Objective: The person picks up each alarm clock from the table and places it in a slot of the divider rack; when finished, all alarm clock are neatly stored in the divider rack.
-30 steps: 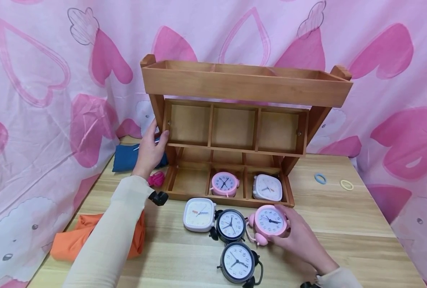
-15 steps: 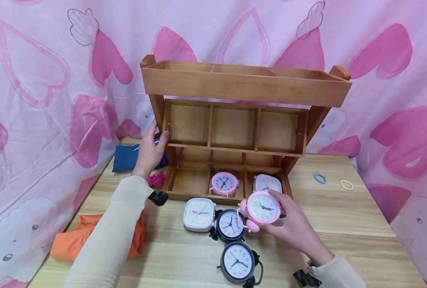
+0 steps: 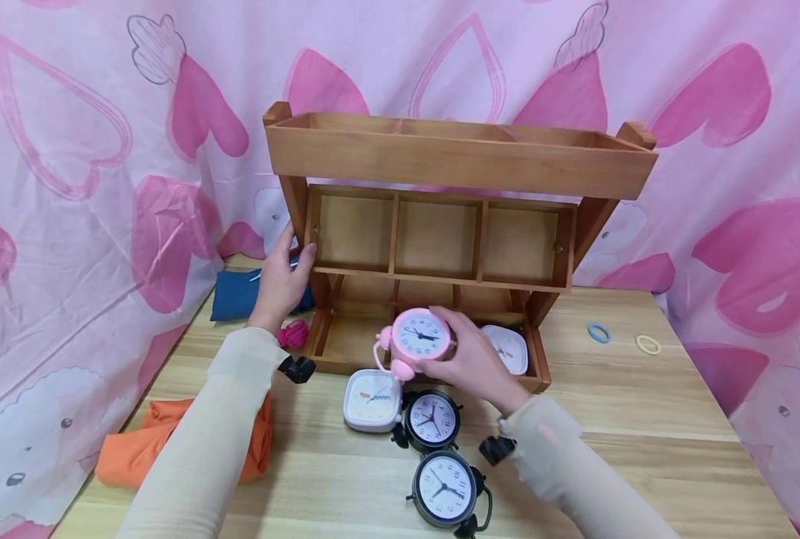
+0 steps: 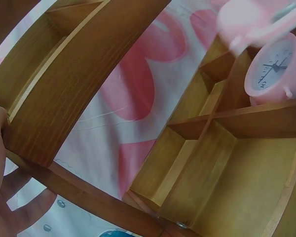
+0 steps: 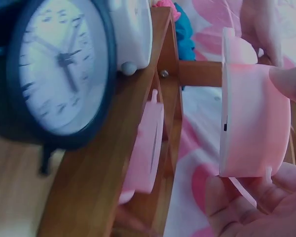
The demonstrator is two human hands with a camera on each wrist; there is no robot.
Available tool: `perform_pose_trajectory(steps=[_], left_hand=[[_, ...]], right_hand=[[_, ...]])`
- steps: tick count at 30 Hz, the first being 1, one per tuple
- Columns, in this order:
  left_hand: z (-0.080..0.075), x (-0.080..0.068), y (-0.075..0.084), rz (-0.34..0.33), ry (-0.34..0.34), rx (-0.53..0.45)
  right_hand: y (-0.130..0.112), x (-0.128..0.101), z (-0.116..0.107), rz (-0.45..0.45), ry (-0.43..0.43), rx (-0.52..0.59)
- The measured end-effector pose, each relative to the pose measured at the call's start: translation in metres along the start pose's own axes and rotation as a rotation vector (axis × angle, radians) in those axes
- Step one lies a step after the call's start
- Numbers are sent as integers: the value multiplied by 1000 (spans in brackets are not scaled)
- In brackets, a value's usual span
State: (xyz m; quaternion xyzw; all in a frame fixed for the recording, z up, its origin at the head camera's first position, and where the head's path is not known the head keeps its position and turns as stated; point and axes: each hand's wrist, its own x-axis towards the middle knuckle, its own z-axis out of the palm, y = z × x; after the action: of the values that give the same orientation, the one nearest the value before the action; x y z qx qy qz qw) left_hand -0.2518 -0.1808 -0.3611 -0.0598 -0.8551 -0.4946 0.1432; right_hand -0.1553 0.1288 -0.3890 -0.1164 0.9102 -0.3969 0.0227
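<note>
My right hand (image 3: 474,363) holds a pink twin-bell alarm clock (image 3: 419,335) by its sides, raised in front of the wooden shelf's (image 3: 461,161) bottom tier. Its dial faces up and toward me. Behind it, hidden in the head view, another pink alarm clock (image 4: 274,69) sits in the middle bottom compartment. The right bottom compartment holds a white square clock (image 3: 505,349), partly covered by my right hand. My left hand (image 3: 282,281) grips the shelf's left side post, thumb in front. Before the shelf lie a white square clock (image 3: 373,402) and two black alarm clocks (image 3: 432,419).
An orange cloth (image 3: 171,449) lies at the left, below my left forearm. A blue cloth (image 3: 234,296) and a bundle of pink cord (image 3: 294,335) are beside the shelf. A blue ring (image 3: 599,333) and a yellow ring (image 3: 649,344) lie right. Patterned curtain (image 3: 70,187) hangs behind.
My right hand has lifted the pink alarm clock off the table and carried it left and up, to the front of the middle bottom compartment. The left hand has stayed on the shelf.
</note>
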Motion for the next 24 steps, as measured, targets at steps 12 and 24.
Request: perform_pose_trajectory(steps=[12,24], left_hand=[[0,2,-1,27,12,-2],[1,1,0,14,3,-5]], right_hand=[[-29,57,41,-70,-41,-30],[-36,87,76,-16,-124,-172]])
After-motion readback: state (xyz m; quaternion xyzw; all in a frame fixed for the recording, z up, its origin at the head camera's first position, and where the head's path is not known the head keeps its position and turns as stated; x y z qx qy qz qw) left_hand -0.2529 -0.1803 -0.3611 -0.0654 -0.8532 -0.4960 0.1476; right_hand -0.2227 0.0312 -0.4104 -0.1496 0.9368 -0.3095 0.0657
